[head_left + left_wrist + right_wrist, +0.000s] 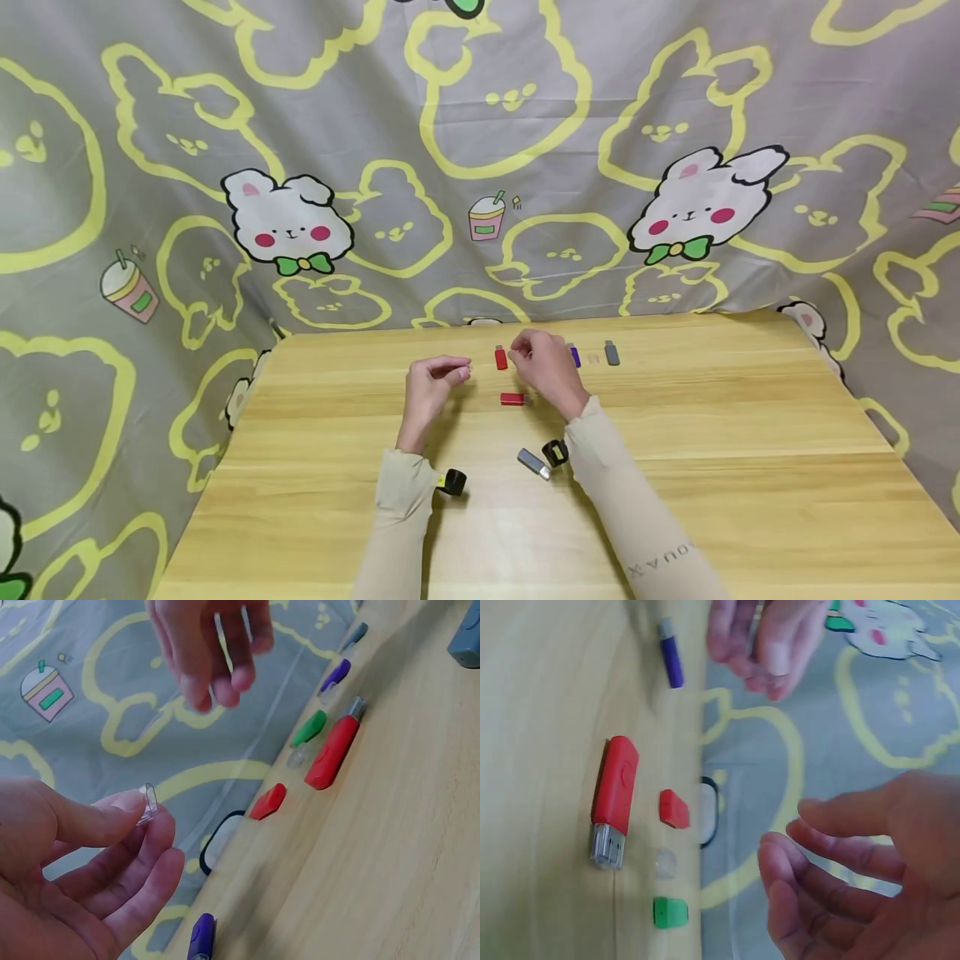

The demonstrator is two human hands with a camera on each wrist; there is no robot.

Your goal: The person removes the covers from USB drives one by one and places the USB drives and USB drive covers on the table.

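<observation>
My left hand [432,387] pinches a small clear plastic cap [148,804] between thumb and fingertips, above the tabletop. To its right, my right hand [546,365] hovers with loosely bent fingers; in the right wrist view nothing shows between thumb [840,814] and fingers. Between the hands stands a red USB stick [501,359] at the back. Nearer lies another red USB stick [513,399], its metal plug bare. A green USB stick [308,729], with a clear cap [297,757] beside it, is hidden by my right hand in the head view.
Right of my right hand lie a purple USB stick [575,356], a clear cap [593,359] and a grey USB stick [612,353]. Another grey stick [533,463] lies nearer me. A second purple stick [672,660] lies by my left hand. A patterned curtain [360,125] borders the table [750,467].
</observation>
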